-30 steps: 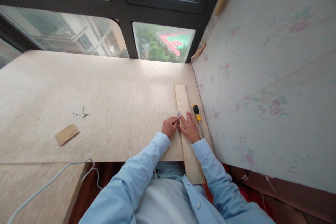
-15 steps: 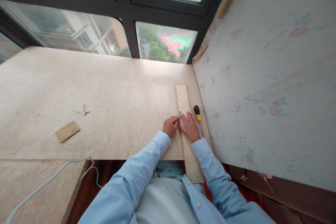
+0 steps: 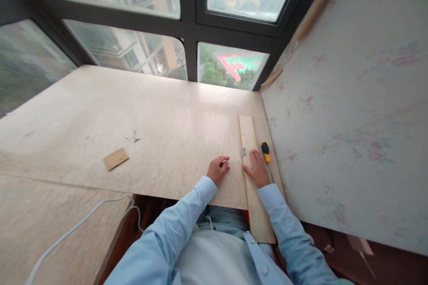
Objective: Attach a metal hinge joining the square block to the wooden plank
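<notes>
A long narrow wooden strip [image 3: 249, 142] lies on the table [image 3: 167, 124] near the right wall, its near end overhanging the table's edge. A small metal hinge [image 3: 244, 152] sits on the strip. My right hand [image 3: 257, 168] lies flat on the strip just below the hinge, fingers spread. My left hand [image 3: 218, 168] rests on the table left of the strip, fingers curled, a ring on one finger; whether it holds anything I cannot make out. A yellow-and-black screwdriver [image 3: 265, 152] lies right of the strip beside my right hand.
Several loose screws [image 3: 133, 136] and a small wooden block [image 3: 115, 159] lie on the table's left part. A white cable [image 3: 80, 222] runs over a lower board at the near left. A floral-papered panel [image 3: 347, 107] stands along the right. Windows are behind the table.
My left hand has drawn away from the hinge to the left and now rests on the table. The camera has swung left and up a little. My right hand stays on the strip.
</notes>
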`<action>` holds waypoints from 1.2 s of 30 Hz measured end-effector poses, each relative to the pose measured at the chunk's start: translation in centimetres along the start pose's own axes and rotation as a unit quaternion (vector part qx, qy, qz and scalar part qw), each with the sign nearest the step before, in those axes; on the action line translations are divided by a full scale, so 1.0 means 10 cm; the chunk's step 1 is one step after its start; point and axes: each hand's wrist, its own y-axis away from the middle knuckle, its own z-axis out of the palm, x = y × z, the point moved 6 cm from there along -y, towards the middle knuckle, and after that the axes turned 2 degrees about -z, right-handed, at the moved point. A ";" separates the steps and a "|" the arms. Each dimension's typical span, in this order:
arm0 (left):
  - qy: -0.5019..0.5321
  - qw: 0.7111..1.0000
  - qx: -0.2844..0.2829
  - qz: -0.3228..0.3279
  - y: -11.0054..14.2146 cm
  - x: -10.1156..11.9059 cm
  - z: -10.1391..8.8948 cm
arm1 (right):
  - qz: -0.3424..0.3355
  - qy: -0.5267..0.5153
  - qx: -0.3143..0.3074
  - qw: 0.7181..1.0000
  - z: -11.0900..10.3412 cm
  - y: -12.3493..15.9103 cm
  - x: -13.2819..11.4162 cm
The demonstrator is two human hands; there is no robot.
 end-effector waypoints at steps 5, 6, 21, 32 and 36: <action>0.017 0.990 0.129 -0.046 0.04 0.05 -1.13 | -0.002 -0.037 -0.004 0.999 0.06 0.00 0.13; 0.009 0.985 0.166 -0.048 0.04 0.09 -1.43 | -0.001 -0.041 -0.008 0.999 0.07 0.00 0.15; -0.343 0.808 0.450 -0.164 0.23 0.24 -4.38 | 0.070 -0.061 -0.052 0.994 0.07 -0.04 0.30; -0.335 0.844 0.393 -0.146 -0.03 0.21 -4.31 | 0.114 -0.086 -0.047 0.989 0.00 -0.03 0.28; -0.049 0.878 0.470 -0.081 0.14 0.33 -4.16 | 0.122 -0.115 -0.051 0.985 -0.03 -0.06 0.27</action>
